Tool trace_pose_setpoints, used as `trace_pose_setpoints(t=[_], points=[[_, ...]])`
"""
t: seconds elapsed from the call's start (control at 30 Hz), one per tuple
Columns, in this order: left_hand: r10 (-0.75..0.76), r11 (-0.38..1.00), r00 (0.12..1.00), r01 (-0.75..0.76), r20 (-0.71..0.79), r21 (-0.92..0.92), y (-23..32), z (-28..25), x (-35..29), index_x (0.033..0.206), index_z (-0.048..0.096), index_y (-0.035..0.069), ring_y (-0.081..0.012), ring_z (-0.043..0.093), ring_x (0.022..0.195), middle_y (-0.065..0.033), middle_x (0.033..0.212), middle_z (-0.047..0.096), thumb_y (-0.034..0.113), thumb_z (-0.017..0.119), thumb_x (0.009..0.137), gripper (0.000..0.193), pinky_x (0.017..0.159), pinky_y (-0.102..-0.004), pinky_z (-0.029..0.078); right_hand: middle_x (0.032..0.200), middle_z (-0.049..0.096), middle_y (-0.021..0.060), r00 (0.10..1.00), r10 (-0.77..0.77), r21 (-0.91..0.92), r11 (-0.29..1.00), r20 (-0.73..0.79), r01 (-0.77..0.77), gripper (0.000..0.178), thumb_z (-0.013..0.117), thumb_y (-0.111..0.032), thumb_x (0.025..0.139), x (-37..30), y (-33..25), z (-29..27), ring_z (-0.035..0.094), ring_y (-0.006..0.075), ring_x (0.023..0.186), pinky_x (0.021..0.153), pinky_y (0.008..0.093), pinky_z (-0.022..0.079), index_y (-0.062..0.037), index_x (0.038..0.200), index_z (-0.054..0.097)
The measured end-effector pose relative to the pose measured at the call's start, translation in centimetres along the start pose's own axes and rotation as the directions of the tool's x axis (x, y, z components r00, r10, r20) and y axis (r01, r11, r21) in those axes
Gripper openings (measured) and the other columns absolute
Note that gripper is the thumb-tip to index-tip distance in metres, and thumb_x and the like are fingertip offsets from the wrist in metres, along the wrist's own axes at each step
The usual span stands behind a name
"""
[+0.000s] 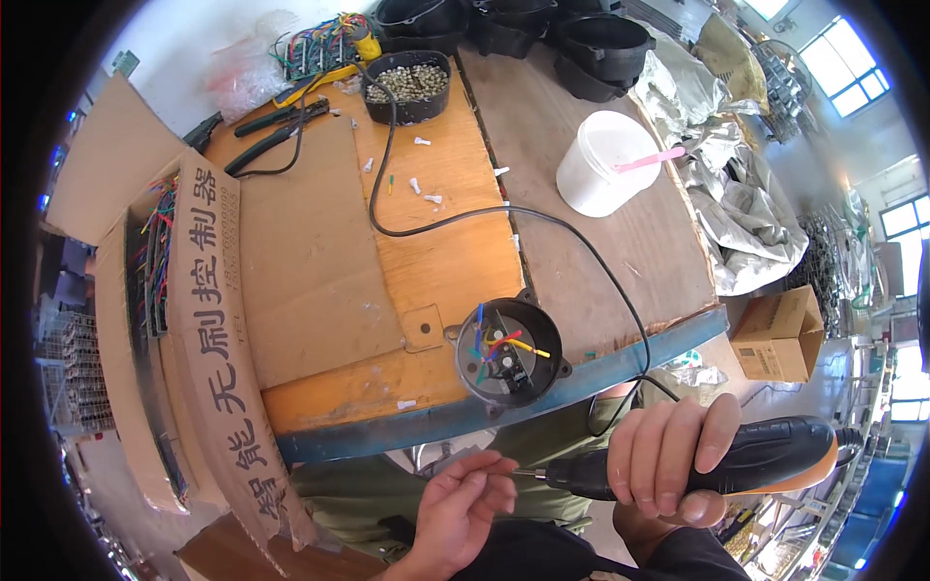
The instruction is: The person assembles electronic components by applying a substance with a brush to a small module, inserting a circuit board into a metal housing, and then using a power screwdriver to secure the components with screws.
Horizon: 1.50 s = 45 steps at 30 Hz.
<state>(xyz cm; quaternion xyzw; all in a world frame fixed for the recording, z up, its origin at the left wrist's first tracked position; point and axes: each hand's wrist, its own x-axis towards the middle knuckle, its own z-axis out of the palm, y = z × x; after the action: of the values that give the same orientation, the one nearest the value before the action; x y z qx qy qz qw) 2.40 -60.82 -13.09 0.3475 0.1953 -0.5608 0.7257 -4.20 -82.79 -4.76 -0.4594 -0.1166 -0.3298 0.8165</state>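
Along the table's (pixel 446 184) near edge, work looks part-done. The right hand (pixel 668 455) grasps the electric screwdriver (pixel 775 453); the left hand's (pixel 457 508) fingertips gather at its tip — whether they pinch a screw, I cannot tell. The black pot (pixel 548 325) rests on that edge, circuit board (pixel 510 368) already inside — fastening probably remains, and the coloured wires (pixel 504 341) stand up, seemingly unjoined.
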Motion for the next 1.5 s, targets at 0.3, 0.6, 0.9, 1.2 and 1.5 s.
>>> trace_pose_setpoints(t=[0.3,0.6,0.9,1.2,1.5], points=[[0.200,0.963,0.973,-0.216,0.113,0.158,1.2,3.0,-0.1,0.107,0.057,-0.002,-0.0285,0.073,0.075,-0.0185,0.093,0.071,0.015,0.055,0.103,0.018,0.058,-0.0337,0.061,0.068,0.057,0.0013,0.954,-0.120,0.002,0.992,-0.275,0.126,0.029,0.069,-0.009,0.086,-1.0,0.2,3.3,0.056,0.0121,0.054,0.054,0.0274,0.047,-0.0085,0.105,0.047],[0.189,0.974,0.951,-0.214,0.246,0.078,1.6,2.6,0.2,0.108,0.063,-0.006,-0.0241,0.069,0.065,-0.0188,0.088,0.070,0.015,0.057,0.102,0.024,0.050,-0.0314,0.055,0.075,0.053,0.0001,0.931,-0.128,0.013,0.990,-0.342,0.141,0.029,0.065,-0.011,0.090,-1.0,0.0,4.6,0.053,0.0103,0.060,0.062,0.0282,0.044,-0.0097,0.109,0.043],[0.196,0.962,0.934,-0.242,0.300,0.125,2.0,2.5,-0.4,0.110,0.064,-0.008,-0.0247,0.067,0.060,-0.0214,0.084,0.069,0.013,0.054,0.103,0.024,0.048,-0.0311,0.054,0.075,0.053,0.0000,0.945,-0.135,0.025,0.989,-0.299,0.149,0.029,0.064,-0.012,0.090,-1.3,0.4,4.3,0.053,0.0100,0.060,0.062,0.0285,0.044,-0.0092,0.110,0.044],[0.122,0.965,0.920,-0.198,0.373,0.172,2.9,2.5,-0.1,0.108,0.065,-0.007,-0.0198,0.064,0.054,-0.0169,0.077,0.069,0.012,0.055,0.103,0.022,0.045,-0.0279,0.050,0.070,0.056,0.0002,0.961,-0.145,0.039,0.987,-0.235,0.159,0.026,0.064,-0.010,0.089,-0.4,0.2,3.8,0.055,0.0100,0.056,0.055,0.0262,0.046,-0.0085,0.107,0.046],[0.615,0.303,0.669,-0.689,0.417,0.659,5.2,3.1,1.4,0.134,0.051,-0.005,-0.0114,0.059,0.067,-0.0084,0.079,0.065,0.023,0.086,0.079,0.071,0.062,-0.0230,0.045,0.070,0.054,0.0004,0.946,-0.284,-0.116,0.957,-0.157,0.267,0.028,0.065,-0.009,0.089,3.2,-0.4,2.6,0.054,0.0102,0.057,0.058,0.0272,0.045,-0.0075,0.109,0.046]])
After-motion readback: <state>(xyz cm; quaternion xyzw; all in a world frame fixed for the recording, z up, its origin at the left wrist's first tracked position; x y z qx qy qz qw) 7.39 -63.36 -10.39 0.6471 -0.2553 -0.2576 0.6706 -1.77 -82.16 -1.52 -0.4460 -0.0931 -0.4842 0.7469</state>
